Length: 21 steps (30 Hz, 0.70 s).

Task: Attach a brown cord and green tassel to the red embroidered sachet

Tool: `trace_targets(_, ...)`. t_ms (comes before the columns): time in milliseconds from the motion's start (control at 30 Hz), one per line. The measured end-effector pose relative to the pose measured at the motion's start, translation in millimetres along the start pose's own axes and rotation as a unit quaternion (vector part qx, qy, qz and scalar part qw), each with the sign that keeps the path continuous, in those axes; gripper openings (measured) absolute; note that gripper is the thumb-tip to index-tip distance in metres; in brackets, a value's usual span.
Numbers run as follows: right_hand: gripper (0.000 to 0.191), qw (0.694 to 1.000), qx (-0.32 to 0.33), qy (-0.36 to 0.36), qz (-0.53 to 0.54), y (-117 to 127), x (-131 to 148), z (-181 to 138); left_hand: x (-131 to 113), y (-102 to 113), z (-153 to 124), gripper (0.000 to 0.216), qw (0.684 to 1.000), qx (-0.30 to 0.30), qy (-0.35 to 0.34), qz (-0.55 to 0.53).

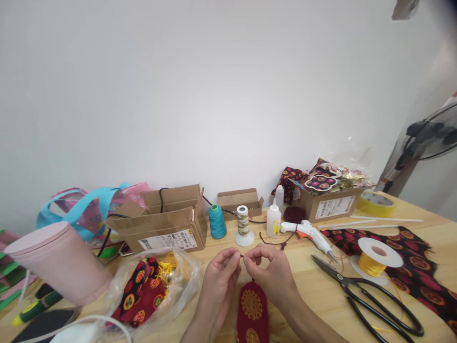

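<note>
A dark red fabric pouch (253, 309) with gold round patterns lies at the table's near edge, a dark cord (242, 256) coming from its top. Above the pouch, my left hand (222, 281) pinches the cord between thumb and forefinger. My right hand (270, 274) pinches the same cord just beside it, so the fingertips nearly meet. Only a short bit of cord shows between them; the rest is hidden by the fingers. Right behind my hands stand a thread spool (243, 224) on a white base and a teal thread cone (217, 222).
Black scissors (357, 290), a yellow cord spool (374, 259) and a white glue gun (310, 234) lie to the right. A plastic bag of patterned fabric (143, 290) and a pink bin (60, 262) are left. Cardboard boxes (167, 219) line the wall.
</note>
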State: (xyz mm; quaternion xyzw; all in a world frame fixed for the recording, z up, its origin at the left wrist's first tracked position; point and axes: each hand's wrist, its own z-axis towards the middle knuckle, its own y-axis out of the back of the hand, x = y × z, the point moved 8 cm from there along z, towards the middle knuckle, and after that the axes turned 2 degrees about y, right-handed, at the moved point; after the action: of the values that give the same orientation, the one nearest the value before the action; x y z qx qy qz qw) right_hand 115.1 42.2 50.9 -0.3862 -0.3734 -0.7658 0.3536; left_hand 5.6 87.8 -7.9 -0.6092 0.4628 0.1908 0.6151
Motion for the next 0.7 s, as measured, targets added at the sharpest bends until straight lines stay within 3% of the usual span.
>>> trace_targets(300, 0.011, 0.997, 0.018, -0.044, 0.068, -5, -9, 2, -12, 5, 0, 0.031, 0.998, -0.039, -0.024, 0.042)
trace_targets(700, 0.013, 0.995, 0.022, -0.051, 0.088, -6, -12, 3, -15, 7, 2, 0.029, 0.996, -0.040, -0.046, 0.067)
